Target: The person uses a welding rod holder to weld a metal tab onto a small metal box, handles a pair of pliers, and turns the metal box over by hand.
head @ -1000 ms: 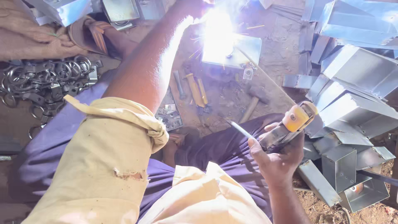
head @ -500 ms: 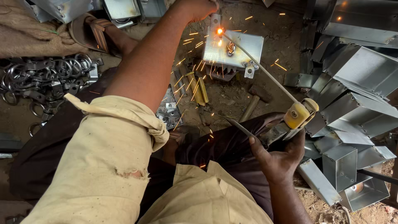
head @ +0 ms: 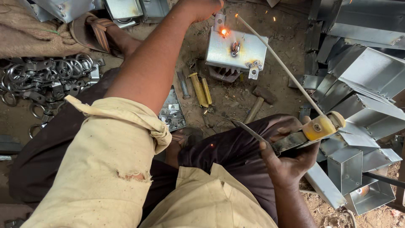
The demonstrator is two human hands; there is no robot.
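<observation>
Galvanised grey sheet metal everywhere, and in the middle of it the small square steel box [head: 236, 50] lies flat on the dirt floor [head: 236, 99], an orange glow burning at its top left corner. The left hand [head: 201, 7] reaches far forward, its grip closed on the small perforated metal tab [head: 219, 21] standing at that same corner (the fingers run off the top edge, so how tightly is hard to say). The right hand [head: 289, 162] sits low by the knee, grip clenched around the yellow-headed electrode holder [head: 314, 128], and from its head the long thin welding rod [head: 280, 63] slants up and left, its tip hanging just above the box's top edge, close to the glow, a few sparks near it.

Just below the box lie two yellow-handled tools [head: 200, 89] side by side, with a wooden-handled hammer [head: 258, 104] near them. Off to the left, a heap of grey metal rings and brackets [head: 46, 78] rests beside a brown sandal [head: 95, 27]. On the right, folded sheet-metal channels [head: 363, 71] are stacked, open box sections below them. A small tray of tiny metal fittings [head: 172, 112] sits just beside the rolled cream sleeve [head: 118, 126].
</observation>
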